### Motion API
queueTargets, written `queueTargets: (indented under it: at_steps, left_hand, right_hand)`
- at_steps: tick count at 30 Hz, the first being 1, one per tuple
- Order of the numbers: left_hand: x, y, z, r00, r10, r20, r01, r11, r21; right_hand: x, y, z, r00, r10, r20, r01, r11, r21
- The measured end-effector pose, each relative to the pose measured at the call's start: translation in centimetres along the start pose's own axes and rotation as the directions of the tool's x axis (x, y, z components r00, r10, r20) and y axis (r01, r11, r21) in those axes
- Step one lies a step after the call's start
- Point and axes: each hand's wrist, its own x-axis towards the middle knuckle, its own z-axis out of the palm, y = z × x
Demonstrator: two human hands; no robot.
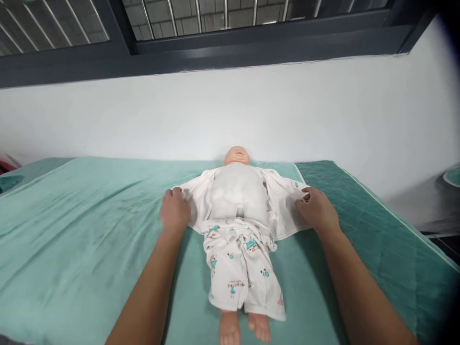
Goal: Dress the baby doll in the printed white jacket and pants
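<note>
A baby doll (pixel 237 155) lies on its back, head toward the wall and bare feet toward me. Its white baby shirt (pixel 287 211) is spread wide at the front, baring a pale cloth-like torso (pixel 237 191). White trousers (pixel 230 268) with small coloured prints cover its legs. At the shirt's left side, my left hand (pixel 175 209) is closed on the edge, its fingertips partly hidden. My right hand (pixel 318 209) pinches the shirt's opposite edge between thumb and fingers.
Beneath the doll is a light green sheet (pixel 89 239) over the bed. A darker green quilted cover (pixel 377 254) lies on the right. Behind stands a white wall (pixel 179 115), with a dark-framed barred window (pixel 230 50) above it.
</note>
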Motion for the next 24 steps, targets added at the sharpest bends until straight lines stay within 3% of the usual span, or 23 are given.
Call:
queueTargets:
  at_steps: [2,4,6,8,10,14,16,20,24]
  left_hand:
    - [-0.4,0.7,-0.1,0.988,0.105,-0.113,-0.115,0.989,-0.089]
    - [-1.0,1.7,-0.4,0.984,0.147,-0.105,-0.175,0.920,-0.350]
    - [-1.9,2.7,-0.9,0.977,0.209,0.051,-0.125,0.744,-0.656]
    - [-2.7,3.5,-1.7,0.920,0.331,0.209,-0.019,0.570,-0.821]
    - [-3.1,3.9,-2.7,0.841,0.467,0.274,0.005,0.498,-0.867]
    - [-3.0,3.6,-4.6,0.643,0.691,0.331,-0.106,0.509,-0.854]
    - [-2.8,3.3,-5.2,0.561,0.741,0.369,-0.137,0.523,-0.841]
    - [-2.5,2.9,-5.7,0.438,0.796,0.418,-0.150,0.523,-0.839]
    - [-2.6,2.9,-5.8,0.389,0.830,0.399,-0.113,0.473,-0.874]
  right_hand:
    - [-0.5,-0.9,0.2,0.990,-0.094,-0.103,0.095,0.996,0.003]
    - [-1.3,-2.5,0.3,0.966,-0.210,-0.150,0.232,0.962,0.147]
    - [-2.5,-4.4,0.1,0.940,-0.324,-0.107,0.340,0.859,0.383]
    - [-3.9,-6.2,-0.2,0.896,-0.443,-0.020,0.378,0.740,0.557]
    - [-5.4,-7.7,-0.7,0.831,-0.557,0.000,0.437,0.653,0.618]
    - [-7.3,-9.1,-1.4,0.672,-0.740,0.006,0.593,0.544,0.594]
    - [-7.5,-9.2,-1.6,0.624,-0.781,0.037,0.622,0.525,0.581]
    - [-7.3,-9.2,-2.0,0.611,-0.783,0.120,0.551,0.529,0.645]
    - [-7.3,-9.2,-2.4,0.612,-0.769,0.186,0.432,0.522,0.735]
